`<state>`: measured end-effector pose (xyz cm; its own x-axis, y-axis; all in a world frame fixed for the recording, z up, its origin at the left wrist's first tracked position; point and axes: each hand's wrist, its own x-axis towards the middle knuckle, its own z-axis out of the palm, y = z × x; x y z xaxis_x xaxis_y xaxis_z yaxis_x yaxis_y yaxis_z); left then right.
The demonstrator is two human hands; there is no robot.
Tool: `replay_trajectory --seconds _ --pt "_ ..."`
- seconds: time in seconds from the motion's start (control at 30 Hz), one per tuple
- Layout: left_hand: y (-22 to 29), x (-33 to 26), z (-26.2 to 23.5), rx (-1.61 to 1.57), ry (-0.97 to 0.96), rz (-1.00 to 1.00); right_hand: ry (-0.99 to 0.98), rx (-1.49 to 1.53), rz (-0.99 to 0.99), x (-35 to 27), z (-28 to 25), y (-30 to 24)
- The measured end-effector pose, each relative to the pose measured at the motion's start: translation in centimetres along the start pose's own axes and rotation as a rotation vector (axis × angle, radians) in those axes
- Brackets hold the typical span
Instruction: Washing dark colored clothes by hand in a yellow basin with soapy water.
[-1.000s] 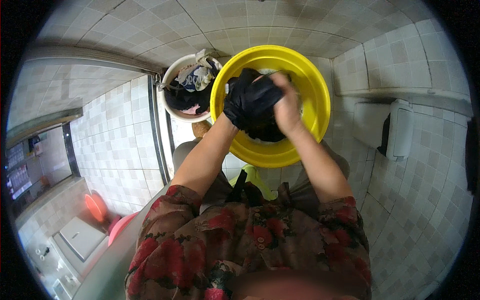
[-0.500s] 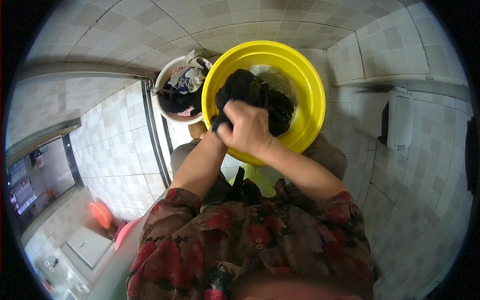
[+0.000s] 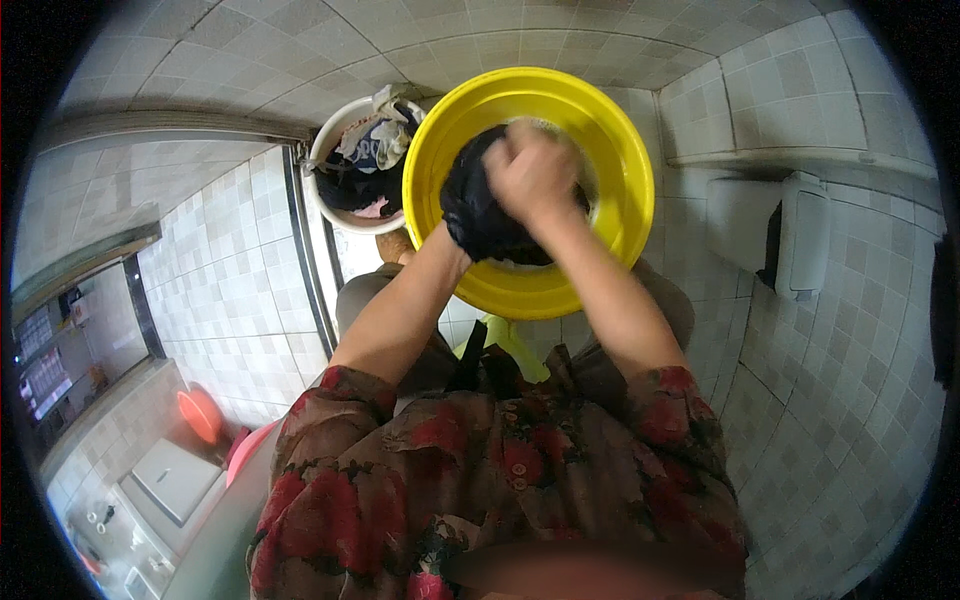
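A wet black garment point(image 3: 465, 205) is bunched inside a round yellow basin point(image 3: 628, 215), which stands between my knees. Its cloth covers my left hand down to the wrist, so those fingers are hidden; only my left forearm point(image 3: 400, 305) shows. On top of the bundle lies my right hand point(image 3: 535, 175), smeared by motion, with its fingers curled in and pressed against the cloth. Pale suds or water show along the basin's far inner side, beyond the right hand.
A white tub point(image 3: 325, 205) of dark, grey and pink clothes stands left of the basin. Tiled walls close in behind and to the right. A white box-like fixture point(image 3: 800, 235) is on the right. An orange-red basin point(image 3: 200, 415) rests at the lower left, beside a white lidded box point(image 3: 175, 480).
My right hand has moved from near my left wrist forward across the garment. The cloth now spreads over my left wrist, and the basin appears slightly higher in view.
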<state>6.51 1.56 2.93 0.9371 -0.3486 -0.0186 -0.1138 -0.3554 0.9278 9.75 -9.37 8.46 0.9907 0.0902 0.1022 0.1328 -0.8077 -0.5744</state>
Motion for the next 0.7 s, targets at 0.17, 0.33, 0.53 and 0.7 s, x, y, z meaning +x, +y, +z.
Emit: replay_trajectory --seconds 0.17,0.33,0.53,0.7 --pt "-1.5 1.3 -0.9 0.334 0.005 0.168 0.135 0.087 0.128 3.2 -3.5 2.1" --pt "-1.9 0.4 -1.6 0.659 0.046 0.293 0.0 0.561 0.232 3.7 -4.3 7.3" --pt "2.3 0.6 -3.4 0.88 -0.233 -0.412 -0.102 0.953 0.535 3.1 -5.9 7.7" --pt "2.0 0.3 -3.3 0.351 -0.114 -0.211 -0.092 1.287 0.664 3.1 -5.4 7.3"
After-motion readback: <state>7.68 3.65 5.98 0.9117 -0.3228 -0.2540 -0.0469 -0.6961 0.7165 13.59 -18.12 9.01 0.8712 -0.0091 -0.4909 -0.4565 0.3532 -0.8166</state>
